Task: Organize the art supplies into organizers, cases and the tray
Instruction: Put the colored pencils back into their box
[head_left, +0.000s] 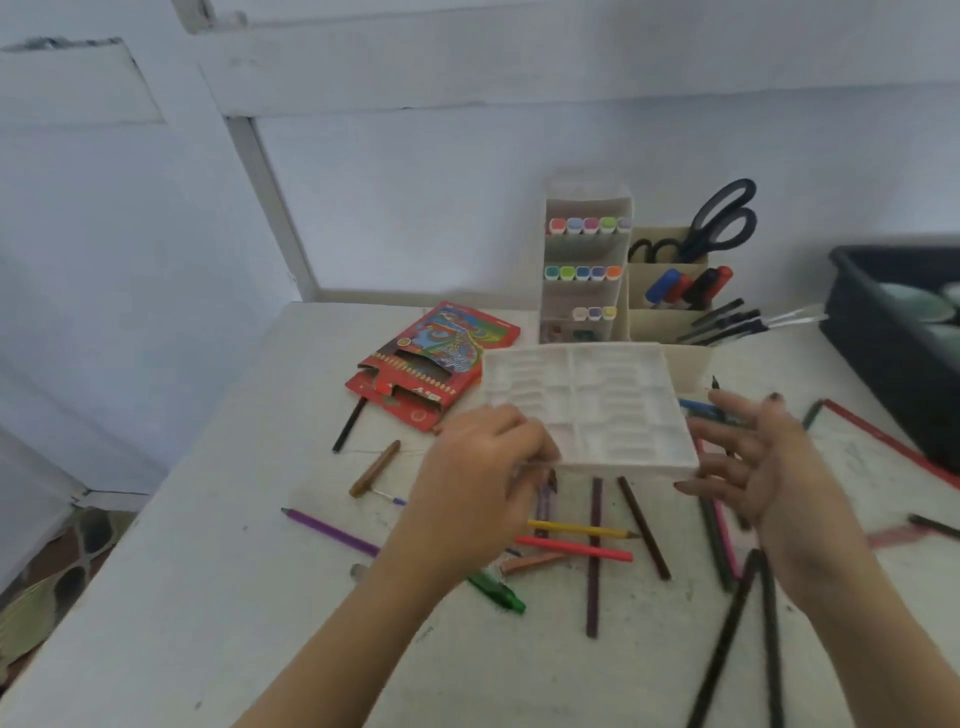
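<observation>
White compartment tray (587, 405), one, held above the table (208, 571) in front of the organizers. Its long axis runs left to right, its moulded pockets face up, and its far edge is raised towards the wall.

Left hand (483, 467): fingers curled round the tray's near-left corner, gripping it. Right hand (769, 467): fingers straight and spread, holding nothing, fingertips just beside the tray's right edge; contact cannot be told.

Red coloured-pencil carton (431, 364), flap open, lies left of the tray, with its long axis running from near-left to far-right.

White marker organizer (587, 249) stands upright at the back. It shows three rows of marker caps: five, five and three. Beside it on the right, the beige desk organizer (660, 317) holds two pairs of black scissors (722, 218), handles up. A dark bin (883, 332) sits at the right edge.

Loose items lie under and near the tray:
- one purple pencil (332, 532), pointing far-left
- one yellow pencil (582, 530) and one red pencil (576, 550), both crosswise
- one brown pencil (644, 527) and one dark purple pencil (594, 556), both lengthwise
- one green pen (496, 590)

Further dark pencils at the right are blurred and were not counted.
</observation>
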